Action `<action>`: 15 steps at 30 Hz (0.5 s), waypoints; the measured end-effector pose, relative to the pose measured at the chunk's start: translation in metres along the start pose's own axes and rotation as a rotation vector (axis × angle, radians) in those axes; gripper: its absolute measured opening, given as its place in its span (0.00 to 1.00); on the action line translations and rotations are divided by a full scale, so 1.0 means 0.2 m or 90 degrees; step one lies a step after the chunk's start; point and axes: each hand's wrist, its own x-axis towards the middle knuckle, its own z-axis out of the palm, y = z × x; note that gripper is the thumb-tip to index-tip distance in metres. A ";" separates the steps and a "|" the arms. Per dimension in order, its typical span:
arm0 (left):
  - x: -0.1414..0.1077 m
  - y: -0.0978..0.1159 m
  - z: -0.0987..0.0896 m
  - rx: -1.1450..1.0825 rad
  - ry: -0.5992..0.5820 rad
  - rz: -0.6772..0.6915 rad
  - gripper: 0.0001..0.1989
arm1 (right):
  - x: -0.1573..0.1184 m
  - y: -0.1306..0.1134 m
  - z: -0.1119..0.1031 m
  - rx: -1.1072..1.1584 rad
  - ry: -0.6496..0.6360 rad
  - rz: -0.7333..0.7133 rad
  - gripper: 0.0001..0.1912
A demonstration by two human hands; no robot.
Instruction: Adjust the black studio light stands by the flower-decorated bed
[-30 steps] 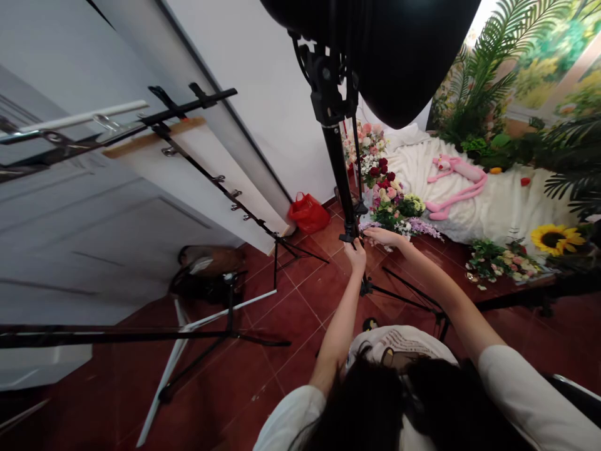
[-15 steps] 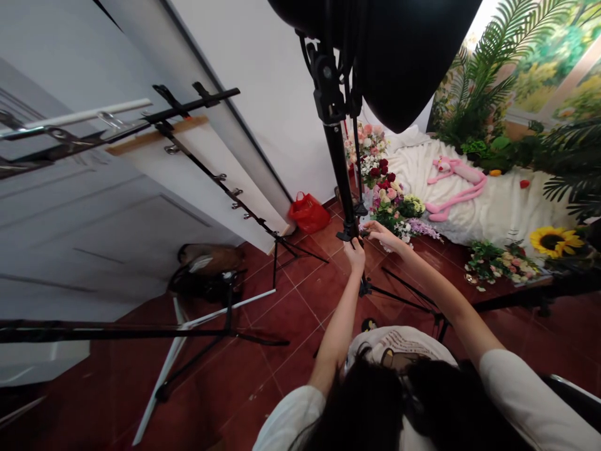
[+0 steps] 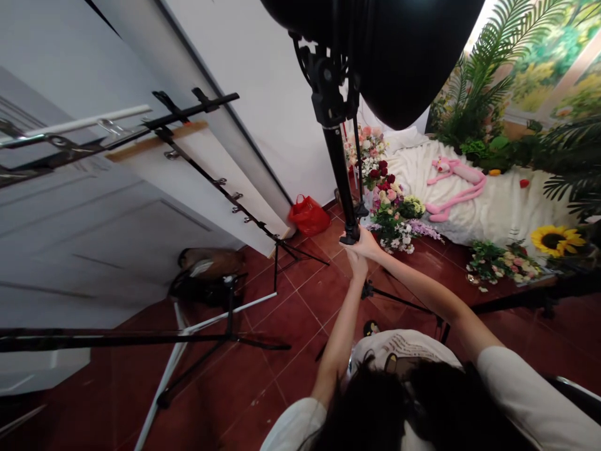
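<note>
A black light stand (image 3: 344, 181) rises in front of me, with a large black lamp shade (image 3: 394, 56) at its top. My left hand (image 3: 357, 264) is wrapped around the stand's pole just under a black clamp collar (image 3: 350, 235). Directly above it, my right hand (image 3: 369, 244) closes around the collar from the right side. The two hands touch, and the collar hides some of the fingers.
Left of me stand a clamp-hung backdrop (image 3: 201, 181) and a white-and-black stand base (image 3: 188, 329). A red bag (image 3: 310, 215) lies by the wall. Right are flowers (image 3: 389, 194), a pink plush toy (image 3: 462, 172) on white cloth (image 3: 507, 207) and a sunflower (image 3: 556, 240).
My right hand has moved left from beside the pole and closed around the collar. My left hand stays on the pole, slightly lower in view.
</note>
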 end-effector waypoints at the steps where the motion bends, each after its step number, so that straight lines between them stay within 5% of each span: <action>1: -0.01 0.01 -0.02 0.006 0.006 -0.006 0.28 | 0.01 0.00 -0.01 0.008 -0.004 -0.008 0.19; 8: 0.05 0.13 -0.13 -0.026 -0.048 0.021 0.30 | 0.07 -0.16 -0.06 0.075 -0.003 -0.054 0.17; 15: 0.29 0.19 -0.04 -0.097 -0.059 0.025 0.38 | 0.16 -0.39 -0.14 0.040 -0.005 -0.119 0.16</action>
